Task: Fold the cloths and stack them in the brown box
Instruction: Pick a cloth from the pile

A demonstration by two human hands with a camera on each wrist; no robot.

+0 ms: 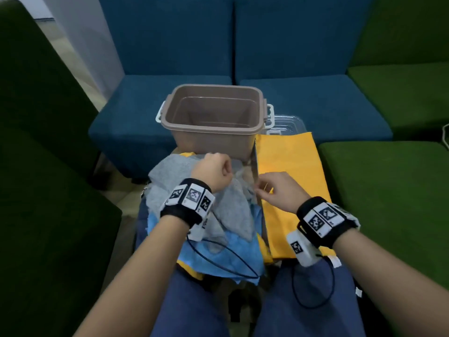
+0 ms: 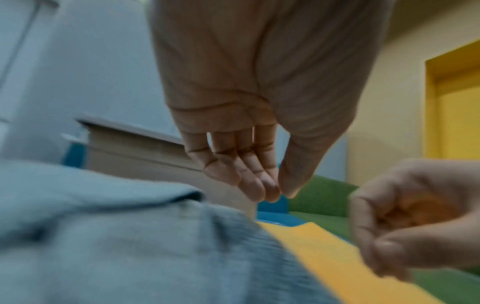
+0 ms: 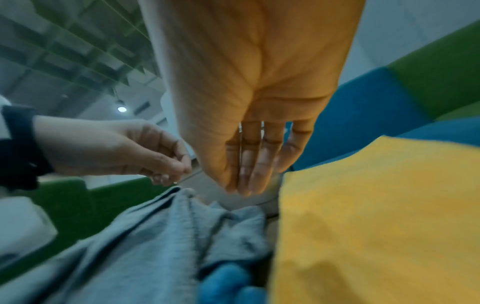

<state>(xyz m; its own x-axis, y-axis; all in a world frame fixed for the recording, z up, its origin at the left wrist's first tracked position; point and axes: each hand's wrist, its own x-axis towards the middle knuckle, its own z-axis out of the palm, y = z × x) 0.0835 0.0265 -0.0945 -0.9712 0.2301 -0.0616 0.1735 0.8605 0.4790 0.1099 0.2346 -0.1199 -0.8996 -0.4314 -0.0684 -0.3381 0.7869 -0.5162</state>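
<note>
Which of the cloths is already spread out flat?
The yellow cloth, lying smooth to the right of the brown plastic box. The grey cloth and the light blue cloth lie crumpled in a heap.

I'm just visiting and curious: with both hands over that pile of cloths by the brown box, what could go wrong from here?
1. The grey cloth lies crumpled on a blue cloth; lifting it might drag the blue one along.
2. The black cable from the left hand trails across the pile and could snag.
3. The yellow cloth lies flat right beside the right hand, which may ruffle it.
</note>
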